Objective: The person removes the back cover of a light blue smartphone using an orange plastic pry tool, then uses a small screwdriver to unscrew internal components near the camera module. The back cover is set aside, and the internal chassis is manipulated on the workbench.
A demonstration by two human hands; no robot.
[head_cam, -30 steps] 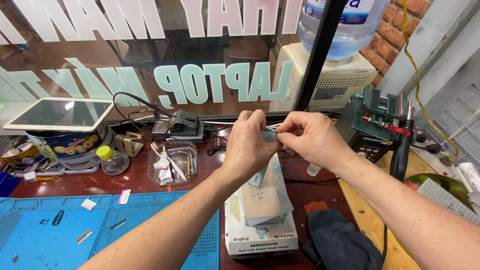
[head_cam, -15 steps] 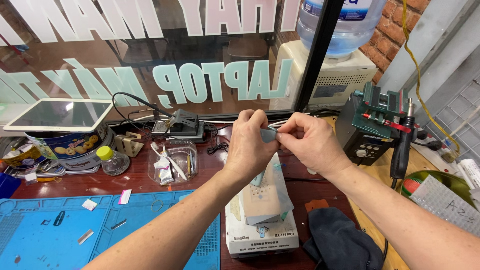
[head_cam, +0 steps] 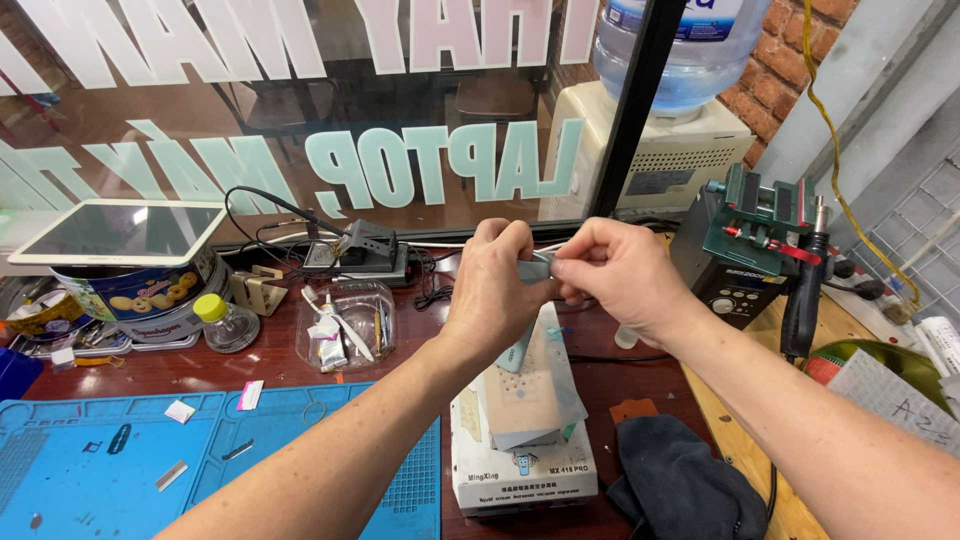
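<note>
My left hand (head_cam: 497, 290) and my right hand (head_cam: 618, 275) meet in the middle of the view, above a white box-shaped machine (head_cam: 520, 470). Both pinch a thin, pale blue-grey flexible strip (head_cam: 537, 268); its lower end (head_cam: 517, 352) hangs below my left palm. Most of the strip is hidden by my fingers. A pale rectangular sheet (head_cam: 530, 400) lies on top of the machine under my hands.
A blue work mat (head_cam: 120, 470) covers the near left. A clear plastic tub (head_cam: 345, 325), a small yellow-capped bottle (head_cam: 222, 322), a biscuit tin (head_cam: 140, 295) under a white tablet (head_cam: 120, 230), a green clamp station (head_cam: 750, 240) and a dark cloth (head_cam: 690, 485) surround the machine.
Both hands stay pinched on the strip at the same place. My right hand has shifted its fingers slightly closer to the left hand.
</note>
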